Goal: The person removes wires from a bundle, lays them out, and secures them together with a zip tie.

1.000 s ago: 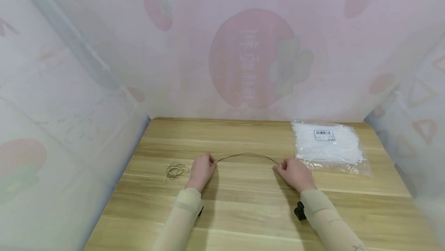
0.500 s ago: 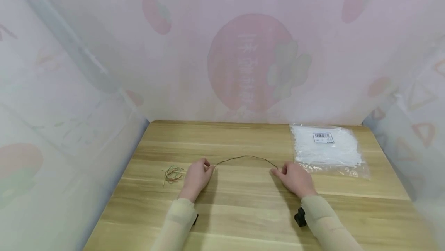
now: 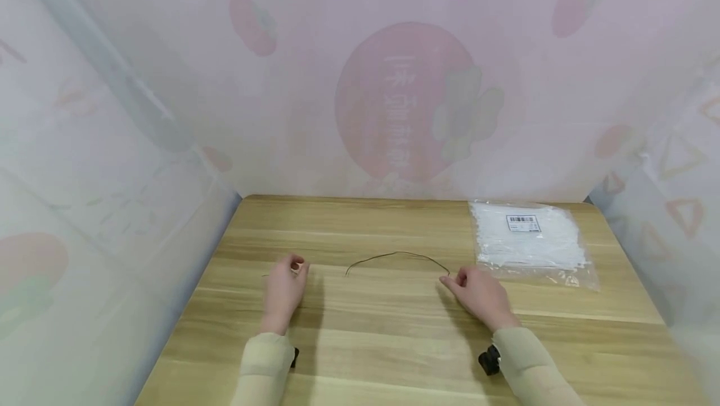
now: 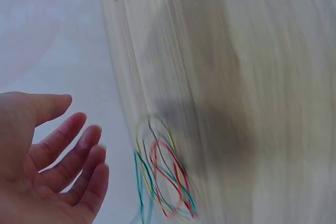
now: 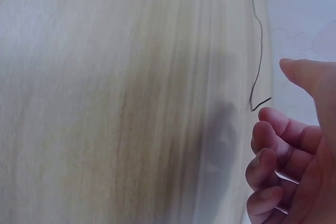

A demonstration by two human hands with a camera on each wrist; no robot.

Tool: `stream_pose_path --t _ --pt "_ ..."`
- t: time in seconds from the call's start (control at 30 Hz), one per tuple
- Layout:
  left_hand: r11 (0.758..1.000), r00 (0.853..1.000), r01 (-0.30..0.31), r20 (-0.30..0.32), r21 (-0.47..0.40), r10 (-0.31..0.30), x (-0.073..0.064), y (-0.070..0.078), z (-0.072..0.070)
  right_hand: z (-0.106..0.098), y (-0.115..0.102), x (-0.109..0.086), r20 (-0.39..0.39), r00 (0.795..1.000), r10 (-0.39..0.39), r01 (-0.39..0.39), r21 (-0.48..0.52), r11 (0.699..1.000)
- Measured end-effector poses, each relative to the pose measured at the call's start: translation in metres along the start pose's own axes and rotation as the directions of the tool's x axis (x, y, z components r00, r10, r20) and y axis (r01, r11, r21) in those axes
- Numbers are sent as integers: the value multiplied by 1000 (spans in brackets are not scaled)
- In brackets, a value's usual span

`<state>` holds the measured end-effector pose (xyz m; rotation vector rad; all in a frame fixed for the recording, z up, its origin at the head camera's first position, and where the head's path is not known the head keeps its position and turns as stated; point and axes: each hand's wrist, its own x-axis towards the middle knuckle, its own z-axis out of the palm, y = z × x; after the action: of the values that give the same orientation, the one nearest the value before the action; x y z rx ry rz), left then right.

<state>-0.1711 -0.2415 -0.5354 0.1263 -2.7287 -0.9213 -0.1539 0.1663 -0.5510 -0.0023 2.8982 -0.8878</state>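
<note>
A thin dark wire [image 3: 396,252] lies in a shallow arch on the wooden table between the two hands. Its right end, bent into a short hook, shows in the right wrist view beside the fingertips of the right hand [image 3: 482,293]; that thumb stands apart from the fingers and pinches nothing. The left hand [image 3: 285,287] is over the bundle of coloured wires at the left, mostly hiding it in the head view. In the left wrist view, the bundle [image 4: 164,171] shows red, green and yellow loops, beside loosely curved fingers that hold nothing.
At the back right of the table [image 3: 394,356] lies a clear plastic bag [image 3: 529,243] of white strips with a barcode label. Pale printed curtains [image 3: 304,143] stand behind the table and on both sides. A black wrist camera [image 3: 489,361] sits under the right sleeve.
The left hand has released the dark wire's left end and moved left to the coloured bundle. The right hand has loosened from the other end, staying close by. The wire keeps its arch.
</note>
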Motion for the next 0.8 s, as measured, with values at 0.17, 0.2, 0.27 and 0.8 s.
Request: stream_pose_path --t 0.17,0.2,0.27,0.8 --pt "999 998 50 -40 20 -49 0 -21 -7 0 -2 -3 -4 1000 -26 26 3 1000" --pt "997 997 66 -50 36 -64 0 -25 -9 -1 -3 -4 -6 1000 -31 31 3 1000" --pt "991 993 99 -73 90 -92 -1 -31 -11 -1 -4 -5 -10 999 -38 39 5 999" --pt "963 971 228 35 140 -235 -5 -62 -11 3 -7 -15 -8 998 -70 70 12 997"
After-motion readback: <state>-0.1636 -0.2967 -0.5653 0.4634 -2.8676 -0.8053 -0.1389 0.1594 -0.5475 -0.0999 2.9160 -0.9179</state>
